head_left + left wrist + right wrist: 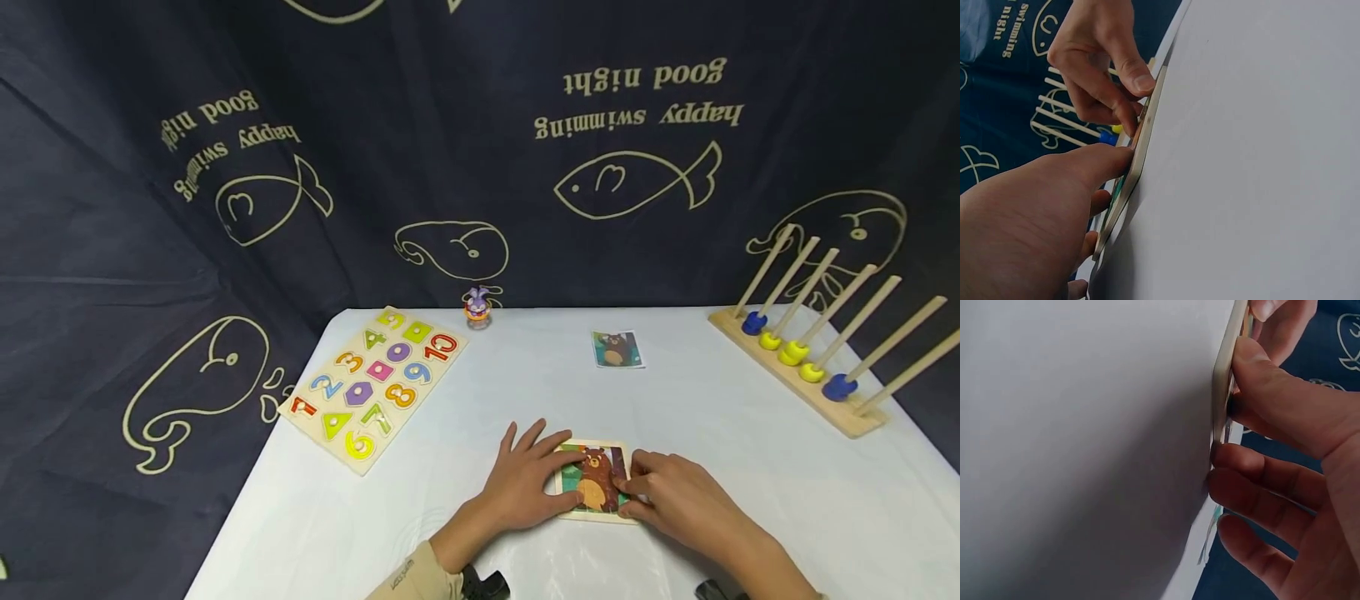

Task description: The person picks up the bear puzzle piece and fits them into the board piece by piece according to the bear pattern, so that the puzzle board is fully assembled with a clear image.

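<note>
A small wooden bear puzzle [595, 486] lies flat on the white table, a brown bear on its face within a pale frame. From the left, my left hand [525, 483] rests with spread fingers over it; the thumb and index finger touch the picture. My right hand [678, 500] grips its right side with bent fingers, thumb and index finger close together on the lower right part. In the left wrist view the puzzle board [1141, 153] appears edge-on, the right hand [1097, 69] at its far end. Whether a single piece is pinched there is hidden.
A number and shape board [375, 387] lies at the left. Farther back are a small purple rabbit figure [477, 307] and a bear picture card [617, 349]. A wooden peg stand [798, 371] with blue and yellow beads stands at the right. Dark printed cloth [450, 125] hangs behind.
</note>
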Demonstrator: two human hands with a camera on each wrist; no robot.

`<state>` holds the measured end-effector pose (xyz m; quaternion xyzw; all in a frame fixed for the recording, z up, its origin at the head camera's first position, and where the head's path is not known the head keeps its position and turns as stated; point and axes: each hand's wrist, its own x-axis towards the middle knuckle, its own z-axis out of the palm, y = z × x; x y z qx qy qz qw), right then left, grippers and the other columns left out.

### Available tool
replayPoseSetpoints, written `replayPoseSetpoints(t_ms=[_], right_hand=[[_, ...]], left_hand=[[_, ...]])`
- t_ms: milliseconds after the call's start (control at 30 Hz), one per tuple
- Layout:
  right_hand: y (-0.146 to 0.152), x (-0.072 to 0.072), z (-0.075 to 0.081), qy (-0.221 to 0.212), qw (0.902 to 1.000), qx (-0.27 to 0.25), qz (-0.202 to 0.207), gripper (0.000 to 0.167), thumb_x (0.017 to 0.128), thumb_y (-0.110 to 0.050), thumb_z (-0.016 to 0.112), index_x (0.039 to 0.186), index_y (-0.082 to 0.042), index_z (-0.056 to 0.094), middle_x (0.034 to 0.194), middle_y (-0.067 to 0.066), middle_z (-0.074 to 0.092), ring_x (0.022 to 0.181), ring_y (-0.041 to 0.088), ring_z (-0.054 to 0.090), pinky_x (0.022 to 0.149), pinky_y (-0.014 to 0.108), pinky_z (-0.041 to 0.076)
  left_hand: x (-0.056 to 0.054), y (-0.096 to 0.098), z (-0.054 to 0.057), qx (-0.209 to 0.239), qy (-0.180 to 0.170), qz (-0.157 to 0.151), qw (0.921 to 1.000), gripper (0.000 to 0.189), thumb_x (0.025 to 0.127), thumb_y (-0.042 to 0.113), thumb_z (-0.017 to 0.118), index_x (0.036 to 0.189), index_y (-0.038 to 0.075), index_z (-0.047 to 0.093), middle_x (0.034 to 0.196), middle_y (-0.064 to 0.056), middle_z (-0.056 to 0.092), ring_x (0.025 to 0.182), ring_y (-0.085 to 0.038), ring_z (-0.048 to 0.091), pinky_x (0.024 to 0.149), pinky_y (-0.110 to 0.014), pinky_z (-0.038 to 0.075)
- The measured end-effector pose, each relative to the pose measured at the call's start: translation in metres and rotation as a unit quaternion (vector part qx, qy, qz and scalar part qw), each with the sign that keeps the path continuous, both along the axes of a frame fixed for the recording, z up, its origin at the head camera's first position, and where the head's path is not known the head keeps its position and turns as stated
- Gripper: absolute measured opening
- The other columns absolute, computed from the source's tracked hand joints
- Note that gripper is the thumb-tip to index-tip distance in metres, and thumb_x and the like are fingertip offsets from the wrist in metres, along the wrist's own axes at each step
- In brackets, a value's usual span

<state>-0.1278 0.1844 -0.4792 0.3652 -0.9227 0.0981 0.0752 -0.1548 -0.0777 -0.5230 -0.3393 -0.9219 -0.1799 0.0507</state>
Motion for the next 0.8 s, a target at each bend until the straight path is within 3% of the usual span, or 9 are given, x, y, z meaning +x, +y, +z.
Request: replayPoseSetpoints(t_ms=[267,533,700,800], right_hand=[[-0.001,-0.001,0.001,-0.050,0.9979,-0.035,-0.023,0.038,0.079,-0.052,0.073,0.095,-0.018,0.079,0.081,-0.018,0.048,0.063,-0.003,0.038,0.054,0.023,0.038],[0.003,-0.002,-0.001,-0.128,0.9886,-0.060,-0.050,0.050,0.079,-0.061,0.067,0.106,-0.020,0.076,0.078,-0.020,0.046,0.061,-0.002,0.040,0.054,0.021,0.035],[0.010,-0.005,0.007,-0.166,0.9786,-0.070,-0.099,0.052,0.082,-0.059,0.065,0.119,-0.022,0.069,0.073,-0.019,0.046,0.064,0.000,0.044,0.057,0.022,0.035],[0.016,-0.006,0.013,-0.162,0.9757,-0.068,-0.131,0.051,0.083,-0.055,0.068,0.121,-0.021,0.068,0.073,-0.019,0.046,0.063,0.001,0.044,0.057,0.024,0.036]], left_hand=[[-0.002,-0.003,0.004,-0.001,0.008,0.004,1.0000,0.055,0.090,0.062,0.049,0.139,0.037,0.051,0.149,0.009,0.038,0.142,-0.027,0.022,0.108,-0.063,0.013],[-0.006,-0.006,0.001,0.006,-0.031,-0.014,0.9994,0.060,0.090,0.064,0.048,0.143,0.036,0.045,0.152,0.010,0.034,0.143,-0.027,0.019,0.108,-0.063,0.010],[-0.017,-0.017,0.013,0.015,-0.077,-0.050,0.9957,0.068,0.090,0.062,0.051,0.148,0.031,0.037,0.155,0.004,0.029,0.143,-0.026,0.021,0.110,-0.059,0.013],[-0.023,-0.026,0.023,0.006,-0.078,-0.048,0.9958,0.068,0.090,0.062,0.051,0.148,0.030,0.038,0.155,0.003,0.029,0.141,-0.027,0.026,0.108,-0.059,0.019]])
